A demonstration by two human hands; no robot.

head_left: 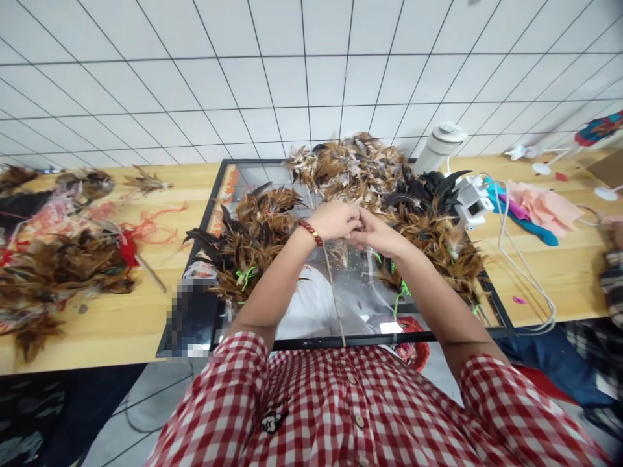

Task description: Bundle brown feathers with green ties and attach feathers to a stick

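My left hand, with a dark red bead bracelet at the wrist, meets my right hand over the middle of a black-framed glass panel. Both hands are closed, fingertips pressed together; what they pinch is too small or hidden to make out. A thin stick runs from under my left hand to the panel's front edge. Brown and black feathers lie in a left pile, a right pile and a paler back pile. Bright green ties show among them.
More feathers and red strings lie on the wooden table at left. A white flask, a white plug block, a cable and coloured cloth are at right. Another person's sleeve shows at the right edge.
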